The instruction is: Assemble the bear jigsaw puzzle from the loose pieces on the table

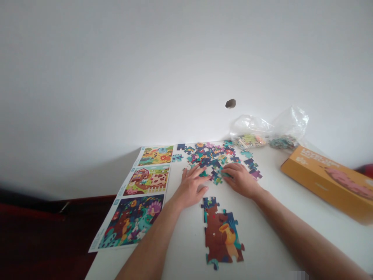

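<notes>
Left hand (190, 187) and right hand (240, 180) lie open, gripping nothing, on loose jigsaw pcs (210, 157) near bench (271, 221) far edge; part-built jigsaw section (223, 235) sits nearer front edge, most pcs still unjoined.

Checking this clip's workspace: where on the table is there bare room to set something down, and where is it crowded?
White tabletop shows between the printed picture sheet and the part-built jigsaw, and again between that jigsaw and the orange box. Crowded around the loose jigsaw pieces under the left hand and right hand.
</notes>
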`<action>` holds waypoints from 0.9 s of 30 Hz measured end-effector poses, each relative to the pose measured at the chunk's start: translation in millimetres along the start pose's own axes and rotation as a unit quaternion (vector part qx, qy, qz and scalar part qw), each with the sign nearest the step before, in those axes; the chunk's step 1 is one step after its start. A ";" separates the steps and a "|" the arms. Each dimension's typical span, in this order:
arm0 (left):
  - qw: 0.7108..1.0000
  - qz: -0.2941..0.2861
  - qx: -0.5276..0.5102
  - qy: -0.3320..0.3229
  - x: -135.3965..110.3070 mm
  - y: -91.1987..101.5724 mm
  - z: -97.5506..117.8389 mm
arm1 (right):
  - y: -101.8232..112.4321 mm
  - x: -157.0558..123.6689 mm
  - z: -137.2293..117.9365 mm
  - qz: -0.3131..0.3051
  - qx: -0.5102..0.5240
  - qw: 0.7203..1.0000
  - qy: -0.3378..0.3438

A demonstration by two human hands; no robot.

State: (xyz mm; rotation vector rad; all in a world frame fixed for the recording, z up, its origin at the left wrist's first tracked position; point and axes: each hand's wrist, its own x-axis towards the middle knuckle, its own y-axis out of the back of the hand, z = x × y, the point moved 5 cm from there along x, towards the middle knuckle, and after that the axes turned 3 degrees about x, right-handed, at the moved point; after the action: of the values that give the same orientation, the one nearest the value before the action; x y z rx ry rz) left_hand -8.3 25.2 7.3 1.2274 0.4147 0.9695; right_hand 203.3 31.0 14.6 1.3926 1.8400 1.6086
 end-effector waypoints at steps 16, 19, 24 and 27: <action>0.999 0.017 0.009 0.048 2.2 -0.8 -5.1 | 13.0 -18.0 72.1 -0.001 -0.121 0.938 -0.325; 0.999 0.023 0.005 0.045 2.3 0.2 -4.3 | 6.3 -11.5 62.0 0.004 -0.091 0.961 -0.261; 0.999 0.025 0.003 0.045 2.0 -0.2 -5.4 | 2.2 -7.0 57.8 0.022 -0.054 0.977 -0.203; 0.999 0.033 0.004 0.040 2.2 -0.1 -5.7 | 3.7 -7.2 61.5 0.042 -0.033 0.979 -0.196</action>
State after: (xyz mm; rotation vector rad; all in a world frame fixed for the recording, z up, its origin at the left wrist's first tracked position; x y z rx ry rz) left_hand -11.1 30.4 5.8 1.2179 0.4436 1.0772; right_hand 255.1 59.7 -3.6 1.6378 1.5037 1.3012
